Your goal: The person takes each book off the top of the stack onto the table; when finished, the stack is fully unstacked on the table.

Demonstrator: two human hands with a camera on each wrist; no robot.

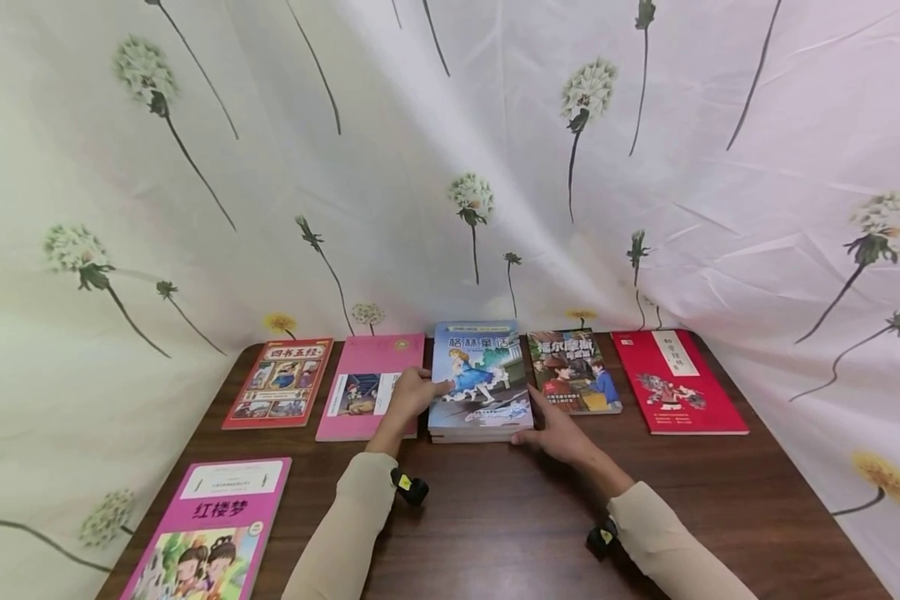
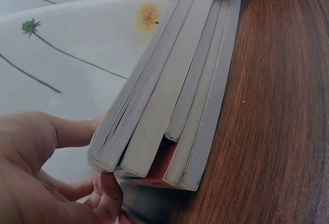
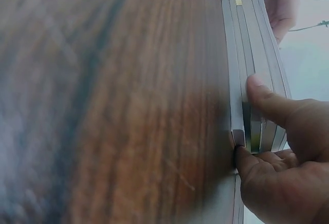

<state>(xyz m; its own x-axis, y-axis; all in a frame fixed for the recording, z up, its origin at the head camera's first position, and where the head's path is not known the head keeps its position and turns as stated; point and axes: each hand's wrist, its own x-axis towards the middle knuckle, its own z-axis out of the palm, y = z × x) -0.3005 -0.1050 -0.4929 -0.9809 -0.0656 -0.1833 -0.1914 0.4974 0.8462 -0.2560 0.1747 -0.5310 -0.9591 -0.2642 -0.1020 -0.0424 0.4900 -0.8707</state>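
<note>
- A stack of books (image 2: 169, 85) lies on the wooden table (image 1: 465, 517), a blue-covered book (image 1: 480, 375) on top
- Left hand (image 1: 414, 393) grips the stack's left side, fingers partly curled, thumb over the top cover
- Right hand (image 1: 562, 429) grips the stack's near right corner, thumb along the near edge
- Just left of the stack, a pink book (image 1: 371, 358); just right, a dark-covered book (image 1: 573, 373)
</note>
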